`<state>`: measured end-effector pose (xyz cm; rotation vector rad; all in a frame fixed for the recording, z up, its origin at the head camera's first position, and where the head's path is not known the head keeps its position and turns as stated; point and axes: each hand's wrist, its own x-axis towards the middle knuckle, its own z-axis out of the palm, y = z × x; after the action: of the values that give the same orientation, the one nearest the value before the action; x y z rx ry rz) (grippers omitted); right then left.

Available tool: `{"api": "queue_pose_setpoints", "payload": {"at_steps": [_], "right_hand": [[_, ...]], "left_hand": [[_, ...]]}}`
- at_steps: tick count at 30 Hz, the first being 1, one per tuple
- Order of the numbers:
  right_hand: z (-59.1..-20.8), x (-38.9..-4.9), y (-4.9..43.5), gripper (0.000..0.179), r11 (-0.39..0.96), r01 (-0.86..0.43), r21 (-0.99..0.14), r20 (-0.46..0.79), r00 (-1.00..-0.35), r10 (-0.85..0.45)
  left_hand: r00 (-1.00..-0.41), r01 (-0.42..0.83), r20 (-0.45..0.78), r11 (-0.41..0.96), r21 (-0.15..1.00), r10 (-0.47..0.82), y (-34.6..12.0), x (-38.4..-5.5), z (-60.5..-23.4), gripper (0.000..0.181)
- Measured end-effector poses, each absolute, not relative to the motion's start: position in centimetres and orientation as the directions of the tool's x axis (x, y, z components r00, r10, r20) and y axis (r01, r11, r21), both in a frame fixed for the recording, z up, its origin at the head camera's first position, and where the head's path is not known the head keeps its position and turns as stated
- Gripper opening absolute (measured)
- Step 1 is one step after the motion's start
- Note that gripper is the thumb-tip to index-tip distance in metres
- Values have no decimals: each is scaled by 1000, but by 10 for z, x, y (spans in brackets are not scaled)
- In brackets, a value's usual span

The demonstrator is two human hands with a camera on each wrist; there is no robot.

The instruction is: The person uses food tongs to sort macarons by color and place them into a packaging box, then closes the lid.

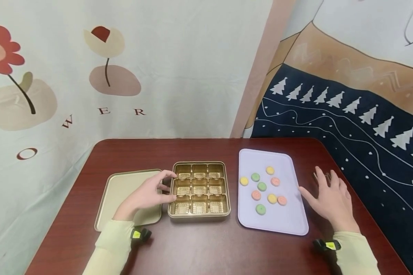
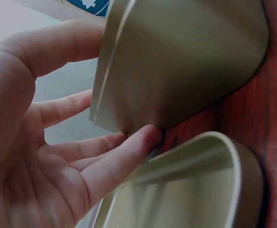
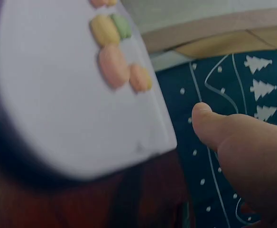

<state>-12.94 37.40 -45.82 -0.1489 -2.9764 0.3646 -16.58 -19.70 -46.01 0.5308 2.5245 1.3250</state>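
A square gold tin [image 1: 199,216] stands mid-table with a gold insert of several compartments, nothing in them. My left hand [image 1: 150,194] is at its left side, fingers spread; in the left wrist view, fingertips [image 2: 150,135] touch the tin's side wall [image 2: 186,61]. Behind that hand lies a shallow gold lid [image 1: 124,191], inner side up. My right hand [image 1: 334,200] hovers by the right edge of a pale lilac tray [image 1: 282,223], fingers spread, holding nothing. On the tray lie small round macaron-like pieces: green [image 1: 260,209], yellow [image 1: 272,198] and pink [image 1: 256,195].
A small brown patterned object [image 1: 316,177], partly hidden by the right hand, lies at the table's right side. The dark red wooden table [image 1: 206,248] backs onto a printed curtain [image 1: 179,76]. A navy cloth with white trees [image 1: 365,160] hangs along the right.
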Motion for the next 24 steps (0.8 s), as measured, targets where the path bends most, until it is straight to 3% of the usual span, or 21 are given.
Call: {"api": "queue_pose_setpoints", "payload": {"at_steps": [18, 24], "right_hand": [[-473, -115, 405, 126, 962, 204, -183, -119, -976, 184], [-474, -118, 408, 118, 962, 221, -161, -109, -973, 205]], "left_hand": [[-909, 187, -19, 447, 875, 416, -200, -158, -468, 65], [-914, 190, -2, 433, 881, 406, -199, -156, -473, 66]]}}
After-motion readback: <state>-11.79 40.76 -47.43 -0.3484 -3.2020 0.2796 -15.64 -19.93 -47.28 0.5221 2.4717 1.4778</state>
